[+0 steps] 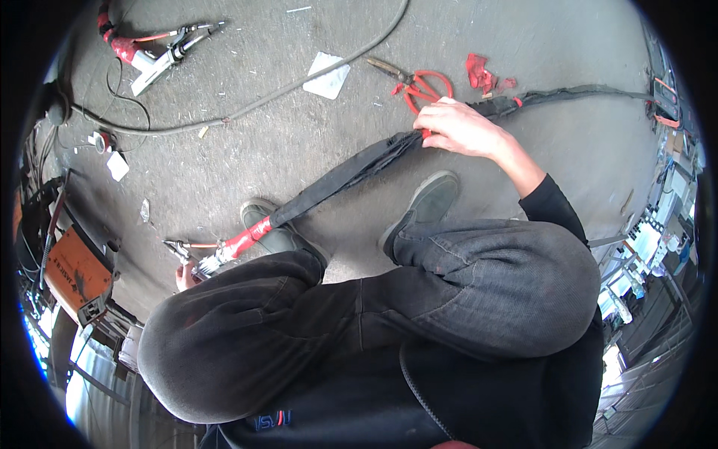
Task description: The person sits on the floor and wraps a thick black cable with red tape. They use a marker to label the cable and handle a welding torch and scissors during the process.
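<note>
A thick cable bundle (336, 176) in black wrapping runs slantwise over the floor in front of me, across my left shoe. My right hand (464, 129) is closed round its middle, where a bit of red shows under the fingers. At the lower left, red tape (248, 238) binds the bundle near its end, which has metal fittings (179, 248). My left hand (185, 277) pinches that end; my knee hides most of the hand. Just beyond my right hand lie red-handled scissors (422, 86), their blades pointing left.
Another red-taped cable end (153, 63) with metal fittings lies at the far left. A grey hose (247, 105) curves across the floor. Red scraps (480, 73), a white sheet (327, 75) and a tape roll (102, 142) lie about. An orange machine (77, 273) stands at left.
</note>
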Tool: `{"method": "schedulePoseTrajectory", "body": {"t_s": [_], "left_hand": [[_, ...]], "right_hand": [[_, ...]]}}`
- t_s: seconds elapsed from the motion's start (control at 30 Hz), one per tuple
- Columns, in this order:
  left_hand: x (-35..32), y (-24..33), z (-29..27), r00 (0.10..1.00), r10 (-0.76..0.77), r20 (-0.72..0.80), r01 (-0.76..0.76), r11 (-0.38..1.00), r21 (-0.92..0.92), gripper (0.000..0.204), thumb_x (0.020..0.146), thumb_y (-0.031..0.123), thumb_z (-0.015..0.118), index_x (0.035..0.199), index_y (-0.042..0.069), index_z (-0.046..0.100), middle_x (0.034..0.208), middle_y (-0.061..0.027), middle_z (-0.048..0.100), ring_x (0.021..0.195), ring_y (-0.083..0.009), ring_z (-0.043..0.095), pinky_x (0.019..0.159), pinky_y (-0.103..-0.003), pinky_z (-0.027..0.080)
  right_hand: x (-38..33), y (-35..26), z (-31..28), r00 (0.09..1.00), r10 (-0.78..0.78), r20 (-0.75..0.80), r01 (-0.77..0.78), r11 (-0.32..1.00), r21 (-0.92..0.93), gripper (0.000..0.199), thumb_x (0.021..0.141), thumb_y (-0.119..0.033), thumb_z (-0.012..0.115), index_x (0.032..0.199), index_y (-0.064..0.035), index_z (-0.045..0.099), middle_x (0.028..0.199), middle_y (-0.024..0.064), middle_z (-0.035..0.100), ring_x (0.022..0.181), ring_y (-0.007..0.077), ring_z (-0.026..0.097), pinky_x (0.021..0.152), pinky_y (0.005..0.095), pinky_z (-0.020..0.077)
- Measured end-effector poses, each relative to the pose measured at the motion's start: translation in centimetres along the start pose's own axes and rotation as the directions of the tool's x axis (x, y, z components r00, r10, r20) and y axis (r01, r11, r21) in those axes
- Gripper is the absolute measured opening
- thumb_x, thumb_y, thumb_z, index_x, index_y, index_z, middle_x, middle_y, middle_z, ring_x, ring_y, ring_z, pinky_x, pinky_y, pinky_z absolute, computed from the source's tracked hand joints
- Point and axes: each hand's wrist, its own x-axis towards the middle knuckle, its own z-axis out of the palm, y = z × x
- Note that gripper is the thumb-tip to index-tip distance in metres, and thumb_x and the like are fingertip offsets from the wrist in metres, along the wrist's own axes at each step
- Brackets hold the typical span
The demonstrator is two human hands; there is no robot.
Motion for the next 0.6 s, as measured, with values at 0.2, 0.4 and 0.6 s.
{"method": "schedulePoseTrajectory", "body": {"t_s": [0.2, 0.4, 0.6], "left_hand": [[1.5, -1.5, -0.8, 0.963, 0.246, 0.108, -0.245, 0.969, -0.028, 0.037, 0.100, 0.027, 0.087, 0.126, 0.008, 0.070, 0.085, 0.0014, 0.064, 0.063, -0.0085, 0.055, 0.054, -0.028, 0.038], [4.0, -0.6, -0.7, 0.984, 0.053, 0.169, -0.025, 0.987, -0.160, 0.040, 0.104, 0.022, 0.087, 0.135, 0.008, 0.065, 0.101, -0.0014, 0.070, 0.079, -0.0109, 0.066, 0.065, -0.029, 0.055], [4.9, -0.1, 0.1, 0.951, 0.103, 0.291, -0.076, 0.992, -0.103, 0.030, 0.105, 0.022, 0.084, 0.124, 0.011, 0.064, 0.096, 0.0018, 0.066, 0.078, -0.0097, 0.066, 0.064, -0.029, 0.058]], "right_hand": [[-0.6, -0.4, 1.6, 0.982, -0.063, -0.177, 0.057, 0.998, -0.037, 0.038, 0.093, -0.017, 0.089, 0.126, -0.0064, 0.074, 0.120, 0.0086, 0.074, 0.120, 0.0329, 0.070, 0.112, 0.0474, 0.0523], [-8.1, 3.5, 5.3, 0.528, 0.549, -0.648, -0.116, 0.803, 0.585, 0.023, 0.100, -0.011, 0.088, 0.120, -0.0020, 0.080, 0.113, 0.0067, 0.082, 0.100, 0.0168, 0.078, 0.090, 0.0322, 0.0629], [-10.9, 7.5, 9.0, 0.084, 0.980, -0.178, -0.430, 0.197, 0.881, 0.048, 0.102, -0.050, 0.090, 0.103, -0.0032, 0.081, 0.077, 0.0029, 0.074, 0.056, 0.0095, 0.065, 0.046, 0.0276, 0.0499]]}}
